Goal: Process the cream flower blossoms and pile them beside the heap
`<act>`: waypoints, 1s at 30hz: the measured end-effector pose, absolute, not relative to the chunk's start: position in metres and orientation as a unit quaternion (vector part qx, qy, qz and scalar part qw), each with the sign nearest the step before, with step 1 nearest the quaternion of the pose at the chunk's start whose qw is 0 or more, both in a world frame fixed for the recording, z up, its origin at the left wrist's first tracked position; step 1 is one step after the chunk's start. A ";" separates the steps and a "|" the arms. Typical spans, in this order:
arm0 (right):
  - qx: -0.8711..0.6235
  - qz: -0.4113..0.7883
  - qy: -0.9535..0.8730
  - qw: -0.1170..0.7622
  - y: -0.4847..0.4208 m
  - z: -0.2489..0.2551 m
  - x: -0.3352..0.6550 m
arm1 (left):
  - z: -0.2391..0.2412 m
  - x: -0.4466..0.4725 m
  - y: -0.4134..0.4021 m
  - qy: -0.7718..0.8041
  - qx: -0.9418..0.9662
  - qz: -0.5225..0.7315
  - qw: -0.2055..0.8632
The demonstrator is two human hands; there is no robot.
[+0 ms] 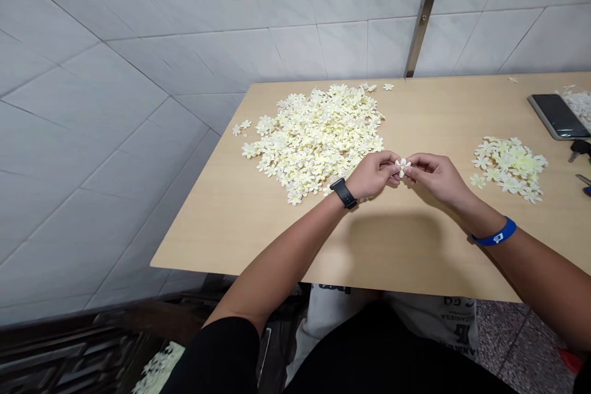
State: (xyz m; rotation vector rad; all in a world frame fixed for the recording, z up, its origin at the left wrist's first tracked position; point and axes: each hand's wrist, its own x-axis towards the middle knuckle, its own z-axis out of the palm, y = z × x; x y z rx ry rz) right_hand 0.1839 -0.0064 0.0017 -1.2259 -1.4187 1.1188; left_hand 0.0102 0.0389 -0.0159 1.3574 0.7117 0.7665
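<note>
Between my two hands, over the middle of the table, is a small white artificial flower (402,167) with a pale yellow tint. My left hand (375,173), closed in a pinch, grips it from the left side. From the right, the thumb and fingers of my right hand (436,177) pinch the same flower. A large heap of loose white-and-yellow flowers (323,135) spreads just beyond and left of my left hand. To the right of my right hand lies a smaller pile of such flowers (510,166).
The wooden table (221,221) meets a tiled wall at the back. Along its right side lie a phone (558,116), keys (579,149), a blue-handled tool (586,189) and small white pieces (579,103). More flowers (159,369) sit low at the left.
</note>
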 end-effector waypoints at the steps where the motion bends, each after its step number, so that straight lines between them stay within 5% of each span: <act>1: -0.491 0.481 -0.563 0.458 -0.006 0.002 0.185 | -0.015 0.008 0.041 0.310 0.584 0.325 0.676; 9: -0.471 0.577 -0.493 0.449 -0.003 0.002 0.188 | -0.020 0.003 0.045 0.296 0.481 0.293 0.772; 17: -0.576 0.318 -0.573 0.489 -0.007 -0.003 0.181 | -0.016 0.023 0.022 0.388 0.690 0.444 0.419; 24: -0.497 0.409 -0.531 0.551 -0.002 -0.008 0.182 | -0.017 0.016 0.028 0.312 0.630 0.451 0.550; 30: -0.466 0.461 -0.496 0.568 -0.003 -0.010 0.182 | -0.015 0.015 0.028 0.301 0.667 0.466 0.497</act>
